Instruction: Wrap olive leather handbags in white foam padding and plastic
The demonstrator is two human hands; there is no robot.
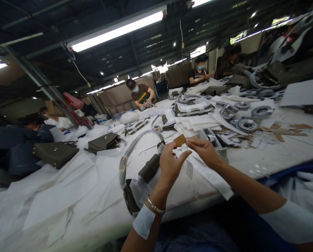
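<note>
Above the table (241, 161), hands (169, 165) (205, 152) close together at brown tag (179, 140)

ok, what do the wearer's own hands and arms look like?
Left hand: no glove, shiny metal bracelet at the wrist, white patch behind it. Right hand: no glove, larger white covering farther up the arm.

White table (241, 171): white sheets (67, 185) left; dark bag (129, 196) near edge; wrapped coils (247, 125), scattered tags (262, 141) right.
</note>
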